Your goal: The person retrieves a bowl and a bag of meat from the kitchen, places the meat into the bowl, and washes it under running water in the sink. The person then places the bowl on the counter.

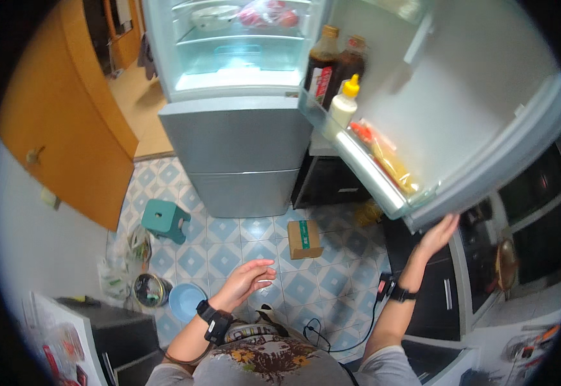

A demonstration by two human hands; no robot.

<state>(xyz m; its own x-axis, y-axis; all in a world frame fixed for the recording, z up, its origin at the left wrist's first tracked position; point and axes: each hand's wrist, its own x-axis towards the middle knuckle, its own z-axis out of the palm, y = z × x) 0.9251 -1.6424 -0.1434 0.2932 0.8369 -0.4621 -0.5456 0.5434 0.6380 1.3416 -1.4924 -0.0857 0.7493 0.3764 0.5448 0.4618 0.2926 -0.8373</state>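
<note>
The refrigerator's upper compartment (242, 67) is open and lit, with bagged items on an upper shelf. Its door (490, 178) is swung out to the right. My right hand (438, 237) touches the lower outer edge of that door with its fingertips. In the door's lower shelf (374, 169) stand a dark sauce bottle (323, 62), a second dark bottle (353, 58) and a squeeze bottle with a yellow cap (343, 106). A clear packet with yellow contents (393, 164) lies beside them. My left hand (249, 279) hangs over the floor in front of me, empty, its fingers slightly curled and apart.
A cardboard box (304, 241) sits on the tiled floor. At the left are a green plastic stool (165, 218), plastic bags (116, 275), a bin (150, 290) and a blue basin (187, 301). A wooden door (68, 125) stands open. A black cable (357, 340) runs near my right arm.
</note>
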